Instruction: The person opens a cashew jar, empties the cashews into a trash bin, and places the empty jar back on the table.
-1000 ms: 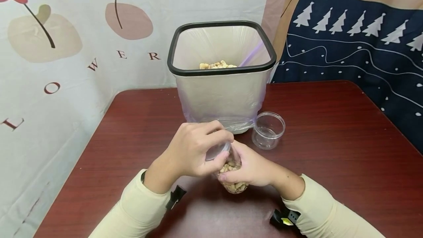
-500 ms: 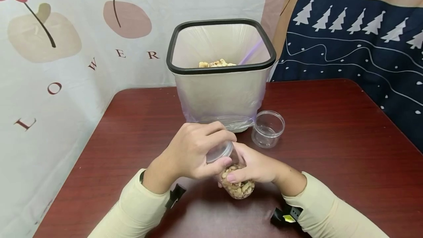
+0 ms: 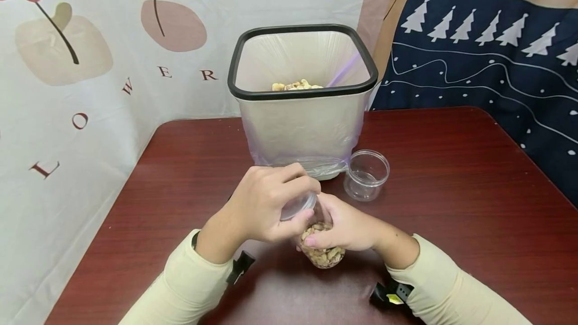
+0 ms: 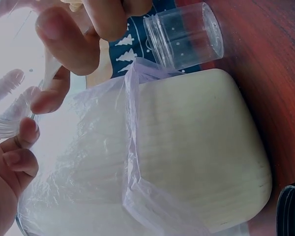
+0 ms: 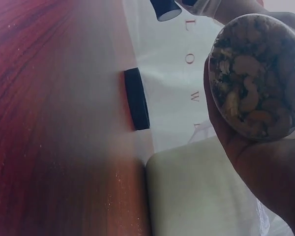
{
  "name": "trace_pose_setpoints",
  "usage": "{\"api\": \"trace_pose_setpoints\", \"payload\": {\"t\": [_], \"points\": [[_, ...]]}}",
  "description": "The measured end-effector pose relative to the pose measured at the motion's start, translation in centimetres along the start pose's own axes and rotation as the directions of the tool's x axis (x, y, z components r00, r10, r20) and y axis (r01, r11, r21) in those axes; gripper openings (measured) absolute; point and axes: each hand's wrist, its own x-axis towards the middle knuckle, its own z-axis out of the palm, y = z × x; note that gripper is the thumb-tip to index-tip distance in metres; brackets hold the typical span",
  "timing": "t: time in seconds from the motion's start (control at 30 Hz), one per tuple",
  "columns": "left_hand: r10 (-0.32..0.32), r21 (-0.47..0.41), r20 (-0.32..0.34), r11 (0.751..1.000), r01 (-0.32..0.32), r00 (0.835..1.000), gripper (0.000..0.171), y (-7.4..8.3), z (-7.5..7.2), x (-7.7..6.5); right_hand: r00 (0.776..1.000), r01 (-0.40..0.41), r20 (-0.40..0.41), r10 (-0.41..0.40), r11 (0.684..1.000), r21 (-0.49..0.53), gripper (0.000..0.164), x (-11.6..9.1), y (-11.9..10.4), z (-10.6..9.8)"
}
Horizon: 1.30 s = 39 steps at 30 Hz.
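Two bare hands work on one clear, cylindrical plastic jar [image 3: 321, 261], part-filled with pale, curved nuts [image 5: 250, 96]. The jar is held above the near side of a dark red, wood-grained table [image 3: 456, 184], base raised off the surface, axis tilted so that the top leans to the far left.

Grip, right hand [image 3: 347, 227]: clamped round the side of the jar, thumb across the near face. Grip, left hand [image 3: 271, 199]: thumb and fingers curled about the clear, round top [image 3: 295, 207]; whether they hold the jar's own rim or a separate clear piece cannot be told from these views.

Surroundings: on the far side stands a cream, square-topped bin with a black rim [image 3: 302, 95], lined with a thin lavender plastic bag [image 4: 132, 128]. Pale pieces [image 3: 298, 85] lie inside. To its near right stands a clear, low plastic container [image 3: 367, 179]. One short, black, round object [image 5: 136, 98] rests on the table, left of the bin.

The step in hand appears to be work at the jar's top. The next move probably calls for steady right-hand support and controlled left-hand motion, as added tilt could spill the contents.
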Motion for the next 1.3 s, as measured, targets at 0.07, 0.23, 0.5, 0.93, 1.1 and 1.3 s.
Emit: {"api": "trace_pose_setpoints", "payload": {"t": [0.07,0.23,0.5,0.93,1.1,1.3], "points": [[-0.010,0.006,0.001,1.000,0.010,1.000,0.025,0.0,0.0,0.0,1.000,-0.004,-0.023,0.003,0.999,-0.037,0.043,0.0,0.0,0.1],[-0.025,0.009,0.000,1.000,0.025,1.000,0.024,-0.1,0.0,-0.1,0.998,-0.019,-0.064,0.012,0.993,-0.115,0.042,0.1,-0.2,0.3],[-0.057,0.051,-0.022,0.997,0.058,0.998,0.021,-0.3,0.4,-0.3,0.981,-0.088,-0.186,0.053,0.979,-0.184,0.052,0.2,-0.4,0.8],[-0.185,0.146,0.008,0.972,0.182,0.983,0.021,-0.4,0.9,-0.5,0.938,-0.185,-0.336,0.081,0.940,-0.288,0.070,0.3,-0.3,0.8],[-0.155,0.110,0.043,0.983,0.150,0.987,0.028,-0.4,0.5,-0.5,0.962,-0.118,-0.264,0.068,0.977,-0.177,0.060,0.3,-0.1,0.6],[-0.117,0.046,0.092,0.992,0.113,0.989,0.034,-0.4,-0.1,-0.3,0.973,-0.091,-0.222,0.058,0.986,-0.138,0.058,0.1,-0.2,0.3]]}}
